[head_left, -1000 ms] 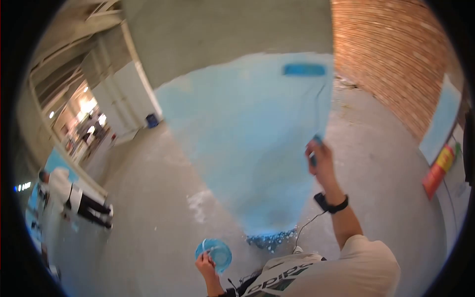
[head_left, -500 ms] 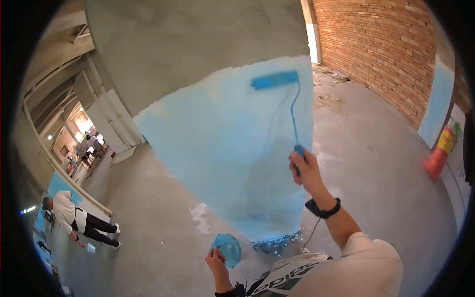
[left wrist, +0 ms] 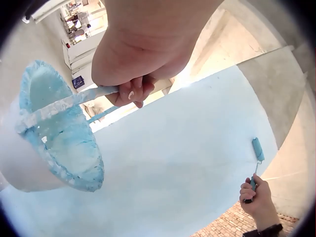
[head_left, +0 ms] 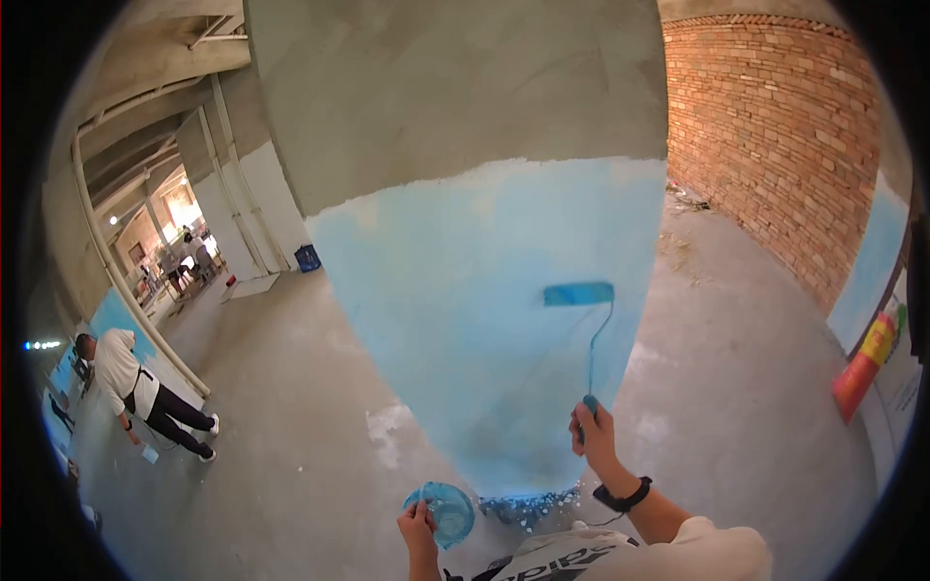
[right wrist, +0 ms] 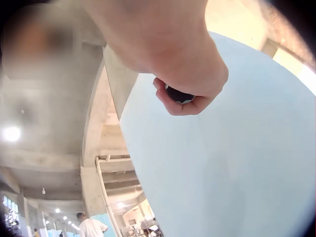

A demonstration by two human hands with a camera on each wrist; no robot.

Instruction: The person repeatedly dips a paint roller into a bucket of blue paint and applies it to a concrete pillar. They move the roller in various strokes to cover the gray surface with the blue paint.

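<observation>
My right hand (head_left: pixel 595 437) grips the handle of a paint roller (head_left: pixel 578 294). Its blue sleeve lies against the light-blue painted part of the wall (head_left: pixel 465 252), right of the middle and well below the ragged upper paint edge. In the right wrist view the fingers curl round the dark handle end (right wrist: pixel 179 95); the roller's sleeve is hidden there. Low in front of me, my left hand (head_left: pixel 418 531) holds a paint bucket (head_left: pixel 451 513) by its handle. The left wrist view shows the bucket's paint-crusted rim (left wrist: pixel 94 182) and the fingers hooked round the paint-coated handle (left wrist: pixel 59 106).
Bare grey plaster (head_left: pixel 455 87) covers the upper wall. Blue and white splashes (head_left: pixel 533 509) lie at its foot. To the left another person (head_left: pixel 136 382) stands on the concrete floor (head_left: pixel 281 407). At right are a brick wall (head_left: pixel 775 126) and a red-and-yellow bag (head_left: pixel 865 366).
The roller in my right hand first stood near the upper paint edge and has come down the wall. The head view has shifted left, then back right. The left hand keeps hold of the bucket.
</observation>
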